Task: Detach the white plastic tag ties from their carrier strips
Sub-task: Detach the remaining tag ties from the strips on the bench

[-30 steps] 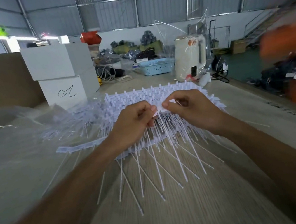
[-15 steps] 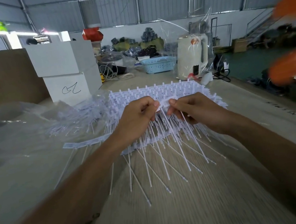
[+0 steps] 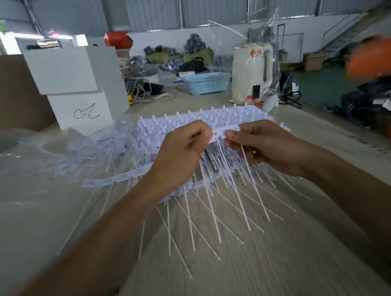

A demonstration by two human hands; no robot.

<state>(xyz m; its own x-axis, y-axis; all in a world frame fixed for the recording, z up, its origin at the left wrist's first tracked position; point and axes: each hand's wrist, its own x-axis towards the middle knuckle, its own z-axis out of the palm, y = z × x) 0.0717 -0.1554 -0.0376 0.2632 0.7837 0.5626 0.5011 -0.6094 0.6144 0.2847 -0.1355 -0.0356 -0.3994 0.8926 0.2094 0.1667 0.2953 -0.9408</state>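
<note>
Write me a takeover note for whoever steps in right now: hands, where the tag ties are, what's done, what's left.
Left hand: grip pinching the end of a carrier strip.
Right hand: grip pinching the same strip beside it, with a tie running down under its fingers.
Stack of carrier strips lies on the table under both hands, ties fanning toward you.
Done: one bare strip lies left of the stack; a loose pile sits farther left.
Left: most of the stack still carries ties.
</note>
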